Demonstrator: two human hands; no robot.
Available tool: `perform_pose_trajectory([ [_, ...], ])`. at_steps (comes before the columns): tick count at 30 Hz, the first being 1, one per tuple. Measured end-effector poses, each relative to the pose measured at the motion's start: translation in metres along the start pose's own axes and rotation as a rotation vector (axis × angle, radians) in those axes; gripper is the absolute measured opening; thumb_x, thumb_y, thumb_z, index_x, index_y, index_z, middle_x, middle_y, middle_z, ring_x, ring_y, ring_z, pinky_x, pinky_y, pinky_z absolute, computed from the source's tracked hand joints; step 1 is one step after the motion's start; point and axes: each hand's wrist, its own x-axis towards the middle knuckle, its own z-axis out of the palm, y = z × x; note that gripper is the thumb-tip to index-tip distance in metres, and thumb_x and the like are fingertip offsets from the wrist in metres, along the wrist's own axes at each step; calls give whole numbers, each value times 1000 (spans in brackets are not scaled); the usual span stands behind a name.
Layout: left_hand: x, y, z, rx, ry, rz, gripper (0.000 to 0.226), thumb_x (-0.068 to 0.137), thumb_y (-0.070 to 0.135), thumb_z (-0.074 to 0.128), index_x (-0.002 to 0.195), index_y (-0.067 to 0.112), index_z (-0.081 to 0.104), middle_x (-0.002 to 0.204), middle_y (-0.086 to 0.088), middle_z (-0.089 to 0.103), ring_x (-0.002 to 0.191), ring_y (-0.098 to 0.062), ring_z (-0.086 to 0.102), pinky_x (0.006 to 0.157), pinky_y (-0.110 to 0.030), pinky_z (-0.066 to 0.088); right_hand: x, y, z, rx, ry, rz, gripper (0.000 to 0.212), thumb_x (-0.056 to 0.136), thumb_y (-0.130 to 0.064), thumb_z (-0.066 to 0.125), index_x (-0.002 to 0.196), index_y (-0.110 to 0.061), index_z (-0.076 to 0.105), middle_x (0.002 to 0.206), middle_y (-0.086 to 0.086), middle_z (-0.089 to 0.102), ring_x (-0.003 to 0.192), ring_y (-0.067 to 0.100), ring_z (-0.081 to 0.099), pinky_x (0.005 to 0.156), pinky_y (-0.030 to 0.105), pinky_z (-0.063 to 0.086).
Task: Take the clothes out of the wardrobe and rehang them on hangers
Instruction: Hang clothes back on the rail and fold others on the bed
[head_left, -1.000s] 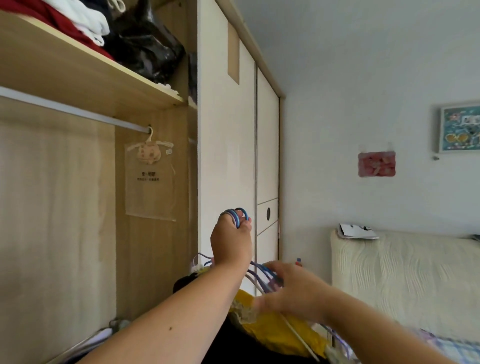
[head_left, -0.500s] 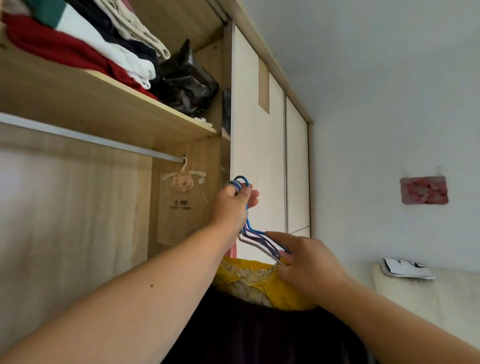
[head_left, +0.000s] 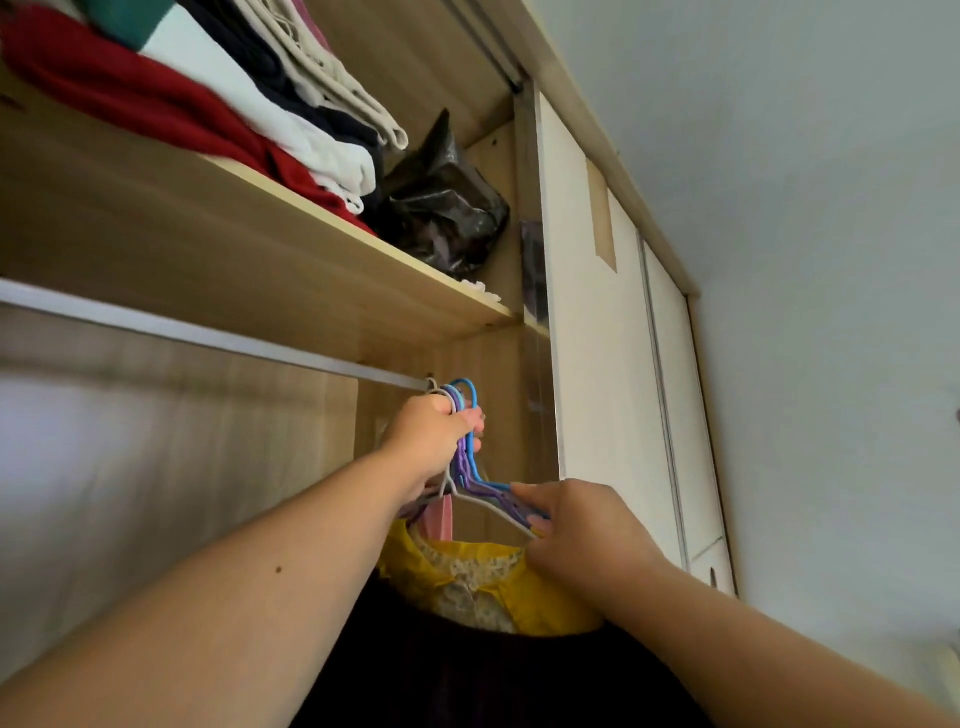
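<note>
My left hand (head_left: 434, 436) grips the necks of a bunch of blue, purple and grey hangers (head_left: 465, 457), with their hooks right at the right end of the silver wardrobe rail (head_left: 218, 340). Whether the hooks are over the rail I cannot tell. My right hand (head_left: 576, 530) holds the hangers' right shoulders from below. A yellow garment with a floral lining (head_left: 483, 582), a pink piece (head_left: 439, 517) and a dark garment (head_left: 467, 675) hang from the bunch.
Above the rail a wooden shelf (head_left: 291, 249) carries folded red, white, dark and beige clothes (head_left: 208, 98) and a black plastic bag (head_left: 447, 208). A white sliding door (head_left: 613, 364) stands just right of the hangers. The grey wall lies further right.
Both hands have raised the bunch of hangers with the clothes from waist height up to the rail's right end. The view has tilted upward with them.
</note>
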Motion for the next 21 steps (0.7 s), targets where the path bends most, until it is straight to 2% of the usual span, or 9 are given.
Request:
perform_pose_trajectory([
  [2, 32, -14, -8, 33, -14, 23, 10, 95, 14, 56, 94, 8, 64, 95, -4, 70, 78, -15, 68, 66, -23, 58, 36, 3, 22, 9, 16, -25, 49, 88, -21, 57, 133, -37, 51, 112, -9, 66, 82, 10, 56, 64, 17, 48],
  [4, 66, -25, -16, 59, -33, 57, 16, 94, 12, 56, 105, 2, 64, 96, -7, 68, 78, -17, 66, 69, -25, 56, 73, 7, 41, 11, 46, -56, 47, 88, -23, 55, 132, -39, 52, 112, -10, 67, 81, 9, 57, 67, 18, 48],
  [6, 97, -31, -21, 250, -35, 120, 22, 93, 15, 59, 109, 2, 65, 101, -8, 69, 84, -19, 66, 78, -30, 55, 105, 9, 53, 22, 75, -80, 43, 88, -26, 55, 129, -40, 54, 108, -8, 69, 82, 10, 60, 70, 21, 50],
  [8, 124, -36, -27, 479, 7, 175, 24, 91, 24, 61, 109, 8, 67, 104, -5, 68, 87, -17, 62, 72, -25, 45, 135, 11, 64, 40, 98, -101, 40, 88, -29, 57, 127, -40, 56, 107, -8, 70, 86, 10, 63, 76, 24, 53],
  [10, 147, -38, -33, 605, 41, 205, 26, 92, 29, 61, 108, 9, 67, 103, -5, 66, 88, -19, 59, 69, -23, 37, 159, 13, 74, 53, 129, -122, 37, 88, -34, 58, 125, -39, 58, 109, -7, 70, 91, 11, 64, 80, 25, 51],
  [12, 170, -41, -37, 700, 75, 238, 27, 91, 31, 61, 103, 8, 67, 94, -5, 63, 90, -23, 60, 68, -23, 35, 184, 15, 86, 55, 194, -155, 34, 86, -38, 57, 121, -40, 60, 107, -6, 70, 96, 14, 64, 80, 25, 50],
  [15, 203, -48, -44, 780, 117, 283, 22, 89, 29, 64, 82, 9, 62, 78, -4, 56, 76, -22, 54, 60, -25, 31, 220, 17, 100, 85, 242, -183, 31, 85, -40, 57, 116, -41, 62, 100, -7, 71, 94, 14, 64, 78, 26, 51],
  [18, 239, -58, -43, 855, 155, 357, 25, 87, 33, 65, 77, 10, 59, 84, -10, 62, 76, -23, 55, 65, -27, 36, 256, 22, 110, 102, 254, -166, 26, 84, -37, 58, 109, -36, 66, 88, -5, 70, 84, 15, 64, 73, 30, 54],
  [21, 268, -66, -44, 981, 122, 386, 30, 89, 38, 62, 75, 13, 55, 93, -13, 61, 78, -22, 51, 70, -29, 38, 289, 30, 119, 101, 237, -152, 22, 84, -29, 57, 104, -29, 68, 81, -4, 68, 76, 15, 62, 67, 30, 53],
])
